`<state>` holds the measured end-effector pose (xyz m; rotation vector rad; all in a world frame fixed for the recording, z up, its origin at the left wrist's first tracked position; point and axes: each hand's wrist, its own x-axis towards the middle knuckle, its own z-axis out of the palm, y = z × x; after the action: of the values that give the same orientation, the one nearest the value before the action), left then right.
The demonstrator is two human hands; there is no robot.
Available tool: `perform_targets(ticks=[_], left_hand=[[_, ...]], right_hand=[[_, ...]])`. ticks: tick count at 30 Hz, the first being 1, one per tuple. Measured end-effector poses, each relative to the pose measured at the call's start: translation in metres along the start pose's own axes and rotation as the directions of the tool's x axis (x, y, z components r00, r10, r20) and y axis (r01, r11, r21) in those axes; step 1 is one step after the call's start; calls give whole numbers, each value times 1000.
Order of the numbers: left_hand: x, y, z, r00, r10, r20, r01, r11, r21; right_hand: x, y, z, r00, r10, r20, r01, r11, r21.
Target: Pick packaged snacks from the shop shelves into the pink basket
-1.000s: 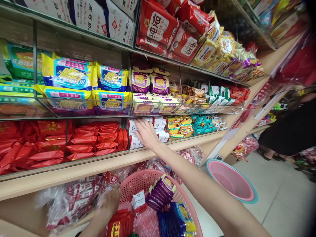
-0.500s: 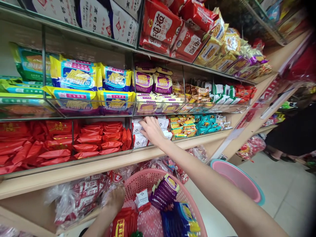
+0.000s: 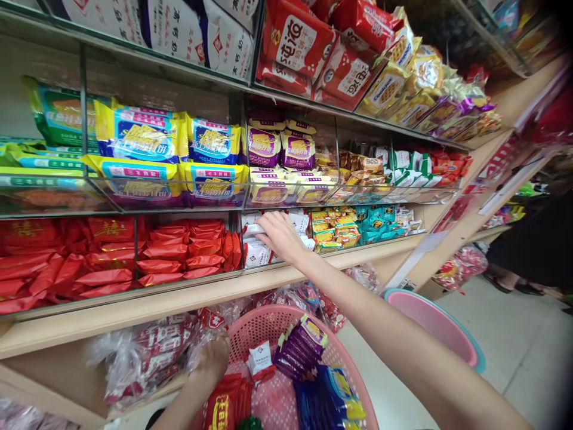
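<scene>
My right hand [image 3: 281, 237] reaches into the lower shelf compartment, its fingers closed on a white packet [image 3: 255, 229] that is tipped up from the others. More white packets [image 3: 257, 254] lie below and beside it. My left hand [image 3: 213, 358] is curled at the left rim of the pink basket [image 3: 244, 331]. Inside the basket are purple packets [image 3: 299, 347], blue and yellow packets [image 3: 329, 394], red packets [image 3: 228, 403] and a small white packet [image 3: 260, 359].
Red packets [image 3: 163, 251] fill compartments to the left, yellow [image 3: 335, 229] and teal ones [image 3: 376, 224] to the right. A glass-fronted shelf [image 3: 179, 194] hangs just above my right hand. Pink and teal basins [image 3: 434, 325] stand on the floor. Another person [image 3: 528, 245] stands at far right.
The white packet under my right fingers is now tilted up, its edge showing. The view has shifted slightly; my left hand stays at the basket rim.
</scene>
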<state>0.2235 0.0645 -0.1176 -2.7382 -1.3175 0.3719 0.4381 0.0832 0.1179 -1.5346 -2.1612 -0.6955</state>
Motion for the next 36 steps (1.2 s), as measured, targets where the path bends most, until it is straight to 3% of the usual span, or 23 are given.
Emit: perform_targets(ticks=[3, 5, 6, 7, 9, 11, 12, 14, 16, 21, 25, 30, 36], left_hand=[[-1, 1, -3, 998, -30, 46, 30, 1000, -4], [-1, 2, -5, 998, -27, 56, 28, 999, -18], [-1, 2, -7, 998, -29, 61, 30, 999, -24], [-1, 2, -9, 997, -31, 64, 33, 999, -30], [-2, 3, -13, 996, -38, 83, 41, 998, -39], [-3, 4, -17, 993, -44, 113, 49, 998, -45], [-3, 4, -19, 991, -44, 127, 50, 998, -47], [-4, 5, -22, 989, -43, 144, 51, 997, -50], [-4, 5, -24, 988, -40, 149, 49, 997, -52], [-2, 4, -22, 987, -35, 157, 45, 997, -61], [-3, 4, -23, 986, -23, 164, 35, 997, -68], [-5, 5, -31, 984, -13, 176, 26, 997, -74], [-9, 6, -36, 986, -14, 167, 24, 998, -62]], right_hand=[[-16, -2, -13, 992, 9, -125, 6, 993, 118], [-34, -11, -21, 962, 142, -233, -64, 947, 315], [-44, -17, -23, 929, 264, -259, -123, 880, 458], [-55, -25, -25, 880, 407, -244, -183, 765, 617], [-76, -42, -25, 755, 654, -50, -275, 384, 882], [-95, -58, -21, 644, 725, 244, -308, -46, 950], [-103, -64, -19, 604, 711, 361, -305, -213, 928], [-115, -74, -16, 555, 659, 509, -282, -426, 859], [-123, -79, -15, 539, 618, 572, -261, -524, 811], [-135, -79, -13, 541, 562, 625, -293, -571, 767], [-156, -82, 7, 518, 530, 672, -374, -567, 734], [-202, -105, 74, 366, 545, 754, -552, -525, 647], [-234, -130, 160, 299, 680, 670, -682, -339, 648]])
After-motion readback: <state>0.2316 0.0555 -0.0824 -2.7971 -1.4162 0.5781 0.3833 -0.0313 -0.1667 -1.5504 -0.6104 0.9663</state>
